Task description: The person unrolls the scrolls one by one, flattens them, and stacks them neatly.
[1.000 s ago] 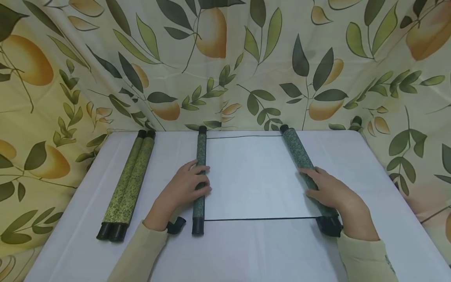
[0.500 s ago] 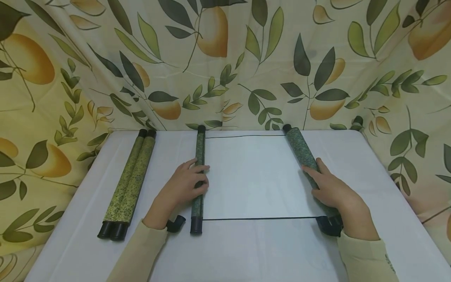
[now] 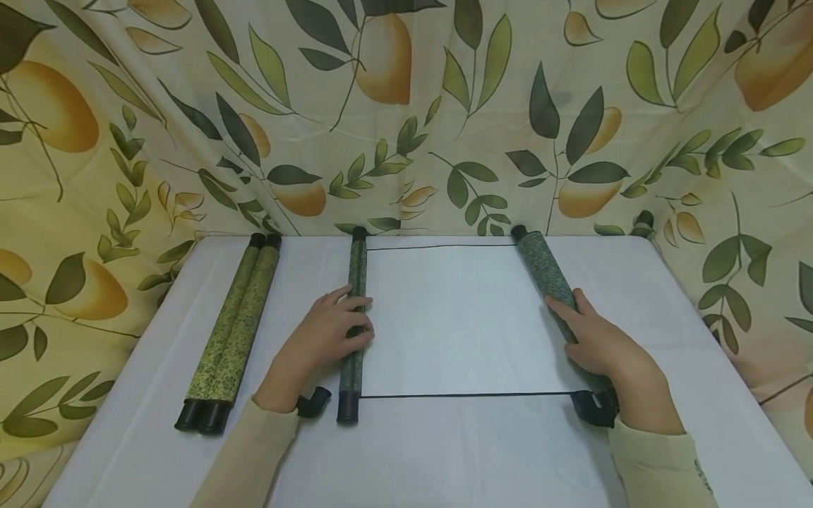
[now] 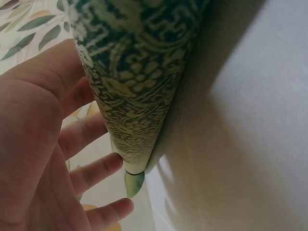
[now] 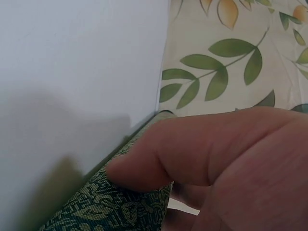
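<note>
A partly unrolled scroll lies on the white table, its blank white sheet [image 3: 470, 324] edged by thin dark lines. The left rod [image 3: 351, 367] is thin, covered in green patterned brocade with black end knobs. Across it rests my left hand [image 3: 324, 331], fingers spread and fairly straight in the left wrist view. At the right, a thicker green roll [image 3: 545, 264] slants toward me. My right hand [image 3: 600, 342] grips it, thumb on one side and fingers on the other, as the right wrist view shows on the brocade [image 5: 110, 202]. My wrist hides its near end.
Two rolled scrolls [image 3: 231, 339] in yellow-green brocade with black knobs lie side by side at the left. A black device [image 3: 314, 403] sits at my left wrist, another black device [image 3: 593, 408] at my right. Fruit-and-leaf patterned cloth [image 3: 457, 141] hangs behind the table.
The left rod and my left hand have moved slightly left. The right roll and my right hand have shifted a little right, so the white sheet shows wider.
</note>
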Demonstrator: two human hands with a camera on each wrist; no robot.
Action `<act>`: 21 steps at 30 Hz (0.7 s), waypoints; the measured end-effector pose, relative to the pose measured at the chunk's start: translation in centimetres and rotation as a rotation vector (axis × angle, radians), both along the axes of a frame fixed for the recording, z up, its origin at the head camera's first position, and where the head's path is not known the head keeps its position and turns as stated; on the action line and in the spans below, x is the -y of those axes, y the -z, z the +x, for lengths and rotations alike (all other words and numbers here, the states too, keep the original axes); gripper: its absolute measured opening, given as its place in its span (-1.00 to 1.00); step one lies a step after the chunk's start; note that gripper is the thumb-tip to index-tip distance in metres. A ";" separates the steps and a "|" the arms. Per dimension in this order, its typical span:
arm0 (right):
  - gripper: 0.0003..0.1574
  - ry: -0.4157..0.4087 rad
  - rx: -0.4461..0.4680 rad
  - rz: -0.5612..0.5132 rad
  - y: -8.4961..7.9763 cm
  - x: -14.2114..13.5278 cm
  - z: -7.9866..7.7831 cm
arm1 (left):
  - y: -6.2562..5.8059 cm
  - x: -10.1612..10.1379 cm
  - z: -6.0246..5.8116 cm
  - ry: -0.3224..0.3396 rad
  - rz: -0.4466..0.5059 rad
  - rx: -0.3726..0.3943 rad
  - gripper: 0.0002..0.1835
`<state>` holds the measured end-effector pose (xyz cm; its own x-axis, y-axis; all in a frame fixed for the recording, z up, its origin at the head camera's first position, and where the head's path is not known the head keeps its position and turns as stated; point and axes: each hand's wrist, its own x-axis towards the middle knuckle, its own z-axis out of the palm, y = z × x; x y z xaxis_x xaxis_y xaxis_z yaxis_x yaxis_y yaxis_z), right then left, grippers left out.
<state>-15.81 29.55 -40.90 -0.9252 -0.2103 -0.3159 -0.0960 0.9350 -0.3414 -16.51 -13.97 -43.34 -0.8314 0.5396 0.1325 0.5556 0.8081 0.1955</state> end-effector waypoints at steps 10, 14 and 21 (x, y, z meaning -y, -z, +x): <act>0.06 -0.005 -0.011 0.013 0.2 -0.2 -0.1 | -0.2 0.6 -0.2 -0.013 0.031 0.013 -0.85; 0.10 -0.002 0.007 0.000 0.3 -0.4 -0.1 | 0.0 0.9 -0.3 -0.001 0.044 0.004 -0.93; 0.10 0.032 0.023 0.015 0.4 -0.4 -0.2 | -0.1 1.3 -0.5 -0.032 0.036 0.027 -0.89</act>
